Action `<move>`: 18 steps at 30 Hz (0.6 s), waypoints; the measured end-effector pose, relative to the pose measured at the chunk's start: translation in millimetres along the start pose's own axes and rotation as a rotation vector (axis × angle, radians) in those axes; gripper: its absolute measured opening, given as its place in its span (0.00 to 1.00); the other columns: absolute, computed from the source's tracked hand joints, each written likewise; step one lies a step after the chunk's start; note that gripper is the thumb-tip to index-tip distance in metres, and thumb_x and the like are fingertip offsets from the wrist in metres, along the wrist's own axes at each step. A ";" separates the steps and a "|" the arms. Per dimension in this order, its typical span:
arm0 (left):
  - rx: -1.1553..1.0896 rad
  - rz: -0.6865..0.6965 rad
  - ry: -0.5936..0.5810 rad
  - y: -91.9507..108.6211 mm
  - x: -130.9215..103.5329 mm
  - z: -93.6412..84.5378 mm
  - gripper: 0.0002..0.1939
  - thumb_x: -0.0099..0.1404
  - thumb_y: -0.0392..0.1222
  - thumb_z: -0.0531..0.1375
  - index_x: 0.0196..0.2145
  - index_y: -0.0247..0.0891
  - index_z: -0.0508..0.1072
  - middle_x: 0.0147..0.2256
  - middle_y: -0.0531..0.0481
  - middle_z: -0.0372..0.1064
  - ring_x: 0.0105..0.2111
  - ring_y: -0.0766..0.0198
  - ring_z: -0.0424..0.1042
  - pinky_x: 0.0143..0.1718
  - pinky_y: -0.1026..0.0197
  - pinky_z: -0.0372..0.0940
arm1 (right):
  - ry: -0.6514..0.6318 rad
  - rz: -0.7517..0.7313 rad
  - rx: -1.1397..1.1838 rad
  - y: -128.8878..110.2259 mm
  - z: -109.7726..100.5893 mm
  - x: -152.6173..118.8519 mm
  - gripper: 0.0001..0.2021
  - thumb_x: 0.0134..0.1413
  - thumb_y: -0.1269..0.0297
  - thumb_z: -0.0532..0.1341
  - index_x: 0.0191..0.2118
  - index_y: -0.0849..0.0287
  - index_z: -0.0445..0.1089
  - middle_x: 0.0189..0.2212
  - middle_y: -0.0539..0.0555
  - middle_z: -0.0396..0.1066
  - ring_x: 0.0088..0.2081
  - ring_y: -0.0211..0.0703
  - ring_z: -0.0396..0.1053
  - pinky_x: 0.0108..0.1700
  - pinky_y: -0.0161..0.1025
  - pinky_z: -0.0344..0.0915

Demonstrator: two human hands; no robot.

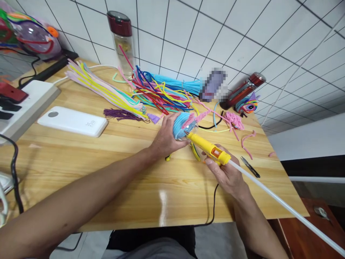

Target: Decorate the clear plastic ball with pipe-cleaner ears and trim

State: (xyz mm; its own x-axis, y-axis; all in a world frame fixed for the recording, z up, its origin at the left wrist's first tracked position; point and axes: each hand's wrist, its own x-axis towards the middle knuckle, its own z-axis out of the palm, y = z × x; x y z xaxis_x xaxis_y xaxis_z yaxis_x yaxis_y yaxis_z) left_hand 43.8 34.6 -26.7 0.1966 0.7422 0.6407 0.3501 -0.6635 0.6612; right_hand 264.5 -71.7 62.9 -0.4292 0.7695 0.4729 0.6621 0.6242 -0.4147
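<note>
Yellow hot-glue gun [208, 147], gripped in the right hand [225, 172] with fingers wrapped round its body, touches its nozzle to a clear ball [184, 126] partly clad in blue and pink pipe cleaners. Left hand [164, 138] cups the ball just above the wooden table [134, 187], fingers curled about it. Cladding appears about half done; loose pipe cleaners [159, 91] lie behind. White power bank [72, 121] bears faint, unreadable digits.

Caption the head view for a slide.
Left hand holds a blue pipe-cleaner craft while right hand presses a yellow glue gun to it.
</note>
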 end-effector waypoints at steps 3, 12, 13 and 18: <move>-0.004 -0.009 -0.010 -0.8 0.0 0.7 0.55 0.55 0.48 0.78 0.71 0.45 0.52 0.66 0.37 0.62 0.66 0.42 0.64 0.69 0.35 0.63 | 0.000 -0.014 -0.014 -0.9 0.7 1.4 0.03 0.72 0.68 0.59 0.47 0.55 0.69 0.37 0.55 0.75 0.38 0.46 0.76 0.38 0.42 0.72; -0.029 0.001 -0.002 0.7 0.0 0.6 0.53 0.57 0.51 0.77 0.70 0.42 0.53 0.65 0.35 0.62 0.66 0.42 0.63 0.69 0.34 0.62 | -0.013 -0.006 -0.036 -0.3 2.4 1.6 0.04 0.70 0.69 0.60 0.47 0.54 0.69 0.36 0.54 0.74 0.37 0.46 0.75 0.37 0.41 0.71; -0.027 -0.008 -0.007 0.8 0.0 0.6 0.53 0.56 0.51 0.77 0.70 0.43 0.53 0.66 0.35 0.62 0.66 0.42 0.63 0.69 0.34 0.61 | -0.012 -0.010 -0.034 -0.2 2.6 1.5 0.04 0.70 0.70 0.60 0.47 0.54 0.69 0.36 0.54 0.74 0.37 0.46 0.75 0.37 0.41 0.71; -0.041 -0.037 -0.028 2.6 0.3 -0.6 0.53 0.56 0.50 0.77 0.70 0.43 0.53 0.66 0.36 0.62 0.67 0.42 0.63 0.70 0.34 0.61 | -0.013 0.004 -0.040 -0.1 3.0 0.9 0.04 0.70 0.70 0.60 0.47 0.54 0.69 0.36 0.54 0.74 0.36 0.46 0.74 0.38 0.41 0.71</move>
State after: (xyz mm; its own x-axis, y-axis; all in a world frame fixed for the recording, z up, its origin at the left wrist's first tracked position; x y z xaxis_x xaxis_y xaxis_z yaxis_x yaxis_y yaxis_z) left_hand 44.2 33.0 -24.6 0.2104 0.7681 0.6048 0.3194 -0.6387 0.7000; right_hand 262.1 -70.7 61.1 -0.4341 0.7738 0.4612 0.6878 0.6154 -0.3851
